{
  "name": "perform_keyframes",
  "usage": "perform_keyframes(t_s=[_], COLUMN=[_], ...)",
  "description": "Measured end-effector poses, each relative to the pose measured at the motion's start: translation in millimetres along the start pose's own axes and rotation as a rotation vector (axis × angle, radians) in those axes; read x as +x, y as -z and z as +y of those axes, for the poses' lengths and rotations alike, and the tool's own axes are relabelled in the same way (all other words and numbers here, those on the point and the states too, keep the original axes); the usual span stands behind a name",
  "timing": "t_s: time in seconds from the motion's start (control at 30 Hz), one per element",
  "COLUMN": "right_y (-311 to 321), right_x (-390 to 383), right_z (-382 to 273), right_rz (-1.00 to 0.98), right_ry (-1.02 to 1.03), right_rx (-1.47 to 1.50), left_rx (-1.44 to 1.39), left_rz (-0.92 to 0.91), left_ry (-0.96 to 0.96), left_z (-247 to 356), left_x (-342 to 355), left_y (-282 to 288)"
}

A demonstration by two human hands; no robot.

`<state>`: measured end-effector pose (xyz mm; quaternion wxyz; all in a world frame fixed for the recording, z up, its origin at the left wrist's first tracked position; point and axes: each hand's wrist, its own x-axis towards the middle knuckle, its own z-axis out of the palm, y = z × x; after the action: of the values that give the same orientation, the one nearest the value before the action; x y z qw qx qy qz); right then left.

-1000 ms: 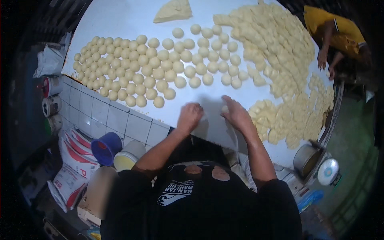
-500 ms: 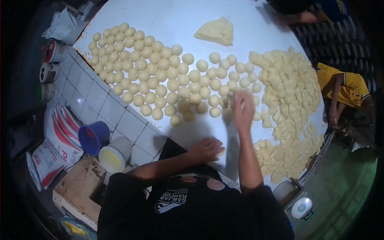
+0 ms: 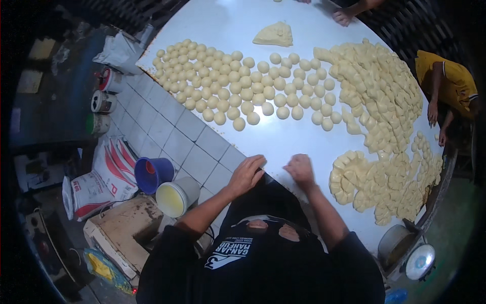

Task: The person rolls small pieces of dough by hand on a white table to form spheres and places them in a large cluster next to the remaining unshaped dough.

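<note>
My left hand [image 3: 247,173] rests palm down at the near edge of the white table [image 3: 288,137], its fingers stretched out. A short way to its right, my right hand [image 3: 300,170] is curled closed on the tabletop. Whatever may be under its fingers is hidden. Beyond both hands lie many smooth, pale yellow dough balls [image 3: 235,87], spread in loose rows toward the far left. On the right, a wide heap of cut dough pieces [image 3: 377,96] covers the table, with more flattened dough pieces [image 3: 385,185] nearer to me.
A larger dough lump [image 3: 274,35] sits at the far side. Other people's hands [image 3: 343,17] show there, and a person in a yellow shirt [image 3: 439,76] is at the right. Left of the table are a purple bucket [image 3: 152,175], a whitish bucket [image 3: 178,196] and sacks [image 3: 96,190].
My right hand has drawn back from among the dough balls to the near edge and curled up. My left hand has shifted slightly, and the whole view has turned.
</note>
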<state>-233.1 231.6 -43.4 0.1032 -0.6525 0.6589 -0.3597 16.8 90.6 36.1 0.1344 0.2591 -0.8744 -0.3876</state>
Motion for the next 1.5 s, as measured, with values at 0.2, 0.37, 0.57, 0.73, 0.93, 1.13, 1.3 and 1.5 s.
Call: perform_keyframes(t_s=[0.2,0.37,0.57,0.73,0.93,1.13,1.3,1.5], right_y=[4,28,-9,32,59,30,-6,18], right_x=[35,-23,-14,19,297,488,464,133], right_z=[-10,-2,-28,-9,22,161,141,-52], right_rz=[0.172,-0.052,0.236,-0.014,-0.153,0.007,-0.137,-0.128], right_ry=[-0.397,-0.197,-0.351,-0.485,-0.58,-0.237,-0.275,-0.66], right_rx=[-0.255,-0.16,-0.133,-0.219,0.075,-0.322,-0.417,-0.141], left_rx=[0.04,-0.006,0.032,0.101,-0.021,-0.286,-0.332,-0.257], left_rz=[0.016,0.082,0.175,0.281,0.005,-0.098,-0.137,-0.207], left_ry=[0.086,0.165,0.17,0.1,-0.289,-0.376,-0.304,-0.3], left_z=[17,27,11,-24,-81,-94,-103,-91], left_x=[-61,-84,-64,-14,57,92,79,93], left_y=[-28,-5,5,18,-14,-10,-11,-5])
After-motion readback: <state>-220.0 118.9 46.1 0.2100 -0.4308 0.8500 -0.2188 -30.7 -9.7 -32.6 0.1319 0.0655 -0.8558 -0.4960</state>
